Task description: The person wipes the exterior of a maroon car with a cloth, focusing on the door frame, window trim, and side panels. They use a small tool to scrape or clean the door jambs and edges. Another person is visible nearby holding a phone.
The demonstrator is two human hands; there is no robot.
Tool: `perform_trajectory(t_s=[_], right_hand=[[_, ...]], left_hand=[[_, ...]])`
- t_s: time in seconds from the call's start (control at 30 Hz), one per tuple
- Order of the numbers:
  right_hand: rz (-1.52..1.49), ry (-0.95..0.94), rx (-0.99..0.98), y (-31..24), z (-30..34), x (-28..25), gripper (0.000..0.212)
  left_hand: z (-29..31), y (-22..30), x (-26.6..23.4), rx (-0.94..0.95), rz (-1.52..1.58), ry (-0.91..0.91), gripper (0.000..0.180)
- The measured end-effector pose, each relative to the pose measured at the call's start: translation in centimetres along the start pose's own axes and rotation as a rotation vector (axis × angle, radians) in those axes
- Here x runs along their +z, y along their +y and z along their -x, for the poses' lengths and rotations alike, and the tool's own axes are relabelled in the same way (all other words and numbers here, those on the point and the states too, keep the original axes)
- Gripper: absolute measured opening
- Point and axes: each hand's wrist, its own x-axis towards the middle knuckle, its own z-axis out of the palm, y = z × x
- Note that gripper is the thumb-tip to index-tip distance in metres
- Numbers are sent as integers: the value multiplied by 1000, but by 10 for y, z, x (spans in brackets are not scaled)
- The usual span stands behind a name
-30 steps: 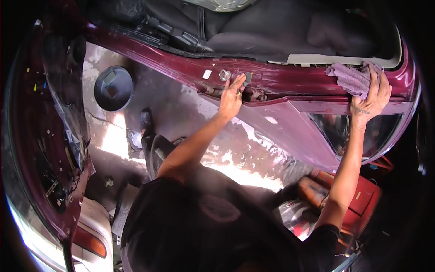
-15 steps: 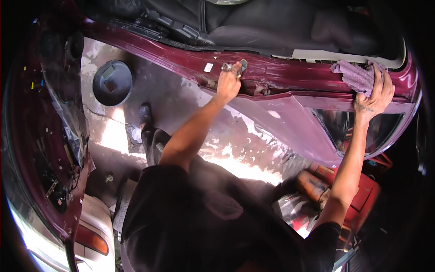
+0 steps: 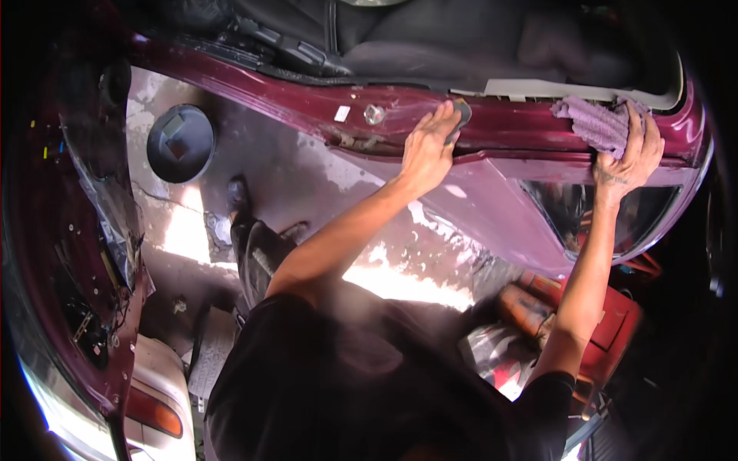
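Observation:
My left hand point(image 3: 429, 152) presses a small dark grey pad point(image 3: 463, 111) with a yellowish edge against the maroon car body pillar point(image 3: 503, 127). Its fingers lie together along the pad, partly hiding it. Farther right, my right hand point(image 3: 629, 157) rests on the same pillar, its fingers over a crumpled purple cloth point(image 3: 596, 124). Left of my left hand, a shiny round metal piece point(image 3: 374, 114) and a small white label point(image 3: 342, 114) show on the maroon surface.
Dark seats point(image 3: 430, 54) lie beyond the pillar. A round black basin point(image 3: 181, 144) with flat pieces inside stands on the floor. An open maroon door point(image 3: 69, 253) is at left. A red box point(image 3: 615, 330) and an orange-brown cylinder point(image 3: 525, 315) sit at lower right.
My left hand has slid right along the pillar with the grey pad, uncovering the round metal piece. My right hand stays on the cloth. The whole view has shifted slightly.

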Motion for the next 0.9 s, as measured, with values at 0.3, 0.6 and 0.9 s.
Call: perform_trajectory(t_s=[0.3, 0.6, 0.9], right_hand=[[116, -88, 84, -1, 4, -6, 62], [77, -32, 44, 3, 3, 0, 68], [90, -73, 47, 0, 5, -5, 59]], left_hand=[[9, -6, -16, -420, 4, -84, 45], [53, -46, -35, -487, -85, -31, 45], [67, -49, -17, -210, 48, 139, 33]])
